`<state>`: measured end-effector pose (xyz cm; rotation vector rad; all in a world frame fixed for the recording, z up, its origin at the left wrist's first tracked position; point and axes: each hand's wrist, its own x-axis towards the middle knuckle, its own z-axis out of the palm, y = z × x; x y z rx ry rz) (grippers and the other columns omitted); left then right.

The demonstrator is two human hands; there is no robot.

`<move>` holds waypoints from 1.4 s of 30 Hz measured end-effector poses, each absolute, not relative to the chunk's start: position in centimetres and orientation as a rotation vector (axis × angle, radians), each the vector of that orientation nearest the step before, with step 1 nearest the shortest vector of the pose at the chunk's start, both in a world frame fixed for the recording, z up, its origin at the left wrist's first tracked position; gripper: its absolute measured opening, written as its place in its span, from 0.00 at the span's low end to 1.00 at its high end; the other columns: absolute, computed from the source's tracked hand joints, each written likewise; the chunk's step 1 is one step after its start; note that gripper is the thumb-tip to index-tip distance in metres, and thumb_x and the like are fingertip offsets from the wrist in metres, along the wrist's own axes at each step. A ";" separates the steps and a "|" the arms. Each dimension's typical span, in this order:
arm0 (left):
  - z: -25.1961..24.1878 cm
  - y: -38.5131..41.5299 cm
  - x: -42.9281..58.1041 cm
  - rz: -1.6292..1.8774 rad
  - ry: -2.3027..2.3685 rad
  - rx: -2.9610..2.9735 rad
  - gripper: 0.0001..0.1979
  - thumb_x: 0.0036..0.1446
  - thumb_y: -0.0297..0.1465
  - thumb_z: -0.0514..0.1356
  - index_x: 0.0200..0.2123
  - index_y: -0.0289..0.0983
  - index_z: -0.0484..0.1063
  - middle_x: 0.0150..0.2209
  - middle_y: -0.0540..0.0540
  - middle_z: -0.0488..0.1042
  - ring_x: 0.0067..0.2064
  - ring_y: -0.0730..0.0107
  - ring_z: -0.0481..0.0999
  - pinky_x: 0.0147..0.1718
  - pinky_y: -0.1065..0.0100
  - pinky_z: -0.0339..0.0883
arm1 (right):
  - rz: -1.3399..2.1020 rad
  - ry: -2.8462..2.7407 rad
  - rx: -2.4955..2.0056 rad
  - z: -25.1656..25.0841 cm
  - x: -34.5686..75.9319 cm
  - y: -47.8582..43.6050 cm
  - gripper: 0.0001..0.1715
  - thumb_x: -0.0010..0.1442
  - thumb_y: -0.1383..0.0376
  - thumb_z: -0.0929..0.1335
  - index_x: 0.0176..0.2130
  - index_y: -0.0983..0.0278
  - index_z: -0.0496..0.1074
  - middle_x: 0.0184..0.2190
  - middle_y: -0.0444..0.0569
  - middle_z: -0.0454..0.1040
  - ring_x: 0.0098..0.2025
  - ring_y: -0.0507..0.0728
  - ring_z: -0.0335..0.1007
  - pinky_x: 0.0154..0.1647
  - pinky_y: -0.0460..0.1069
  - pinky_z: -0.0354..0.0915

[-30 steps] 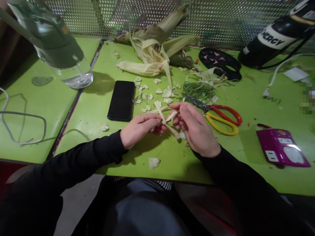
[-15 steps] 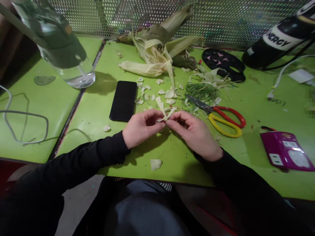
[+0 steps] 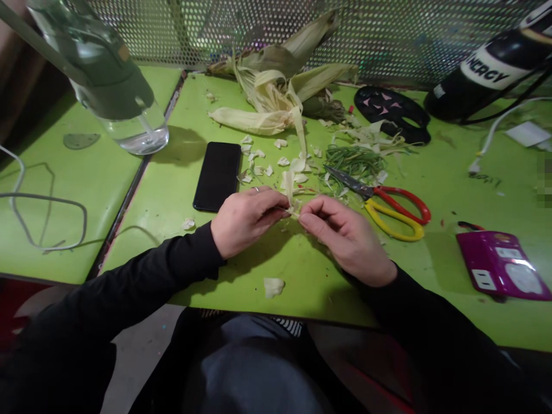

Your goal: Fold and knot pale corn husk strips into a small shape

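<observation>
Between my two hands is a small knotted strip of pale corn husk [image 3: 289, 183], one end standing upright. My left hand [image 3: 248, 219] pinches it from the left, a ring on one finger. From the right, my right hand [image 3: 340, 230] is closed at the fingertips on the husk's other side. Beyond my hands lie cut husk scraps [image 3: 283, 161] and a bundle of thin green strands [image 3: 353, 161]. Scissors [image 3: 371, 192] with one red and one yellow handle rest right of my right hand. Whole corn husks [image 3: 276, 103] are heaped at the back.
A black phone [image 3: 217, 176] lies left of the scraps. A water bottle [image 3: 129, 109] stands at the left; a black bottle [image 3: 487, 72] is at the back right. A black palette-shaped piece [image 3: 392, 112] and a purple box [image 3: 502, 264] sit on the green table [image 3: 150, 247].
My left hand has turned over, its back now upward, and the husk piece has turned with it. My right fingertips have shifted slightly right.
</observation>
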<state>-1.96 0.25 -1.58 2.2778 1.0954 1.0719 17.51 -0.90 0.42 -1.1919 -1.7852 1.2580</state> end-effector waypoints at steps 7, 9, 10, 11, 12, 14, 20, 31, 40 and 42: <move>-1.2 -0.1 -1.5 0.989 1.053 1.806 0.05 0.57 0.29 0.61 0.34 0.33 0.73 0.30 0.48 0.77 0.29 0.76 0.72 0.32 0.74 0.67 | 1.278 -1.755 -1.249 -0.7 17.5 -0.2 0.13 0.62 0.54 0.68 0.38 0.61 0.70 0.26 0.41 0.66 0.28 0.50 0.62 0.28 0.46 0.60; -1.3 -0.1 -1.4 0.967 1.034 1.761 0.07 0.57 0.30 0.60 0.38 0.33 0.74 0.31 0.47 0.77 0.30 0.76 0.72 0.33 0.73 0.68 | 1.201 -1.738 -1.240 -0.9 17.5 -0.2 0.12 0.61 0.57 0.69 0.41 0.61 0.70 0.26 0.41 0.66 0.28 0.50 0.62 0.29 0.46 0.60; -1.4 -0.1 -1.4 0.961 1.038 1.743 0.09 0.57 0.31 0.60 0.40 0.32 0.74 0.31 0.47 0.77 0.30 0.75 0.71 0.32 0.73 0.67 | 1.168 -1.728 -1.238 -0.9 17.5 -0.2 0.11 0.61 0.57 0.69 0.42 0.60 0.70 0.25 0.40 0.66 0.27 0.50 0.63 0.28 0.46 0.61; -1.5 -0.1 -1.4 0.957 1.049 1.726 0.10 0.57 0.32 0.60 0.41 0.32 0.74 0.30 0.47 0.76 0.29 0.75 0.71 0.32 0.73 0.67 | 1.143 -1.712 -1.234 -1.0 17.5 -0.3 0.11 0.61 0.58 0.69 0.43 0.60 0.70 0.25 0.40 0.67 0.27 0.50 0.63 0.28 0.46 0.61; -1.6 -0.1 -1.4 0.956 1.060 1.709 0.12 0.58 0.33 0.60 0.42 0.32 0.74 0.30 0.47 0.76 0.28 0.75 0.70 0.31 0.73 0.66 | 1.132 -1.696 -1.229 -1.0 17.4 -0.4 0.11 0.61 0.58 0.69 0.43 0.60 0.70 0.25 0.40 0.67 0.27 0.50 0.65 0.29 0.46 0.61; -1.7 -0.1 -1.4 0.940 1.049 1.681 0.14 0.57 0.35 0.61 0.42 0.31 0.75 0.28 0.47 0.75 0.27 0.76 0.68 0.29 0.72 0.65 | 1.132 -1.658 -1.218 -0.9 17.3 -0.5 0.10 0.61 0.58 0.69 0.42 0.60 0.70 0.25 0.40 0.68 0.27 0.51 0.66 0.28 0.47 0.62; -1.4 -0.4 -1.2 0.825 0.971 1.635 0.14 0.57 0.33 0.59 0.42 0.30 0.77 0.25 0.50 0.71 0.26 0.77 0.64 0.26 0.73 0.61 | 1.066 -1.670 -1.236 -0.8 17.0 -0.8 0.09 0.60 0.59 0.70 0.33 0.60 0.69 0.25 0.41 0.66 0.25 0.50 0.61 0.26 0.47 0.58; -1.5 -0.8 -1.0 0.787 0.962 1.749 0.12 0.56 0.33 0.60 0.36 0.31 0.78 0.31 0.44 0.80 0.29 0.73 0.73 0.31 0.72 0.68 | 0.977 -1.720 -1.287 -0.5 17.1 -1.2 0.09 0.61 0.61 0.68 0.31 0.60 0.66 0.23 0.42 0.63 0.24 0.50 0.57 0.25 0.48 0.56; -1.2 -1.2 -1.2 0.838 0.801 1.988 0.08 0.55 0.28 0.61 0.37 0.32 0.79 0.34 0.43 0.82 0.32 0.72 0.78 0.35 0.72 0.71 | 0.984 -1.743 -1.247 -0.7 16.9 -1.8 0.08 0.61 0.63 0.67 0.30 0.60 0.64 0.23 0.40 0.60 0.24 0.49 0.55 0.24 0.47 0.54; -1.2 -1.2 -1.1 0.838 0.776 1.988 0.08 0.55 0.28 0.61 0.36 0.32 0.79 0.33 0.43 0.82 0.32 0.72 0.78 0.35 0.72 0.71 | 0.979 -1.752 -1.240 -0.8 16.9 -1.7 0.08 0.62 0.63 0.67 0.31 0.60 0.64 0.23 0.40 0.61 0.24 0.49 0.55 0.25 0.47 0.55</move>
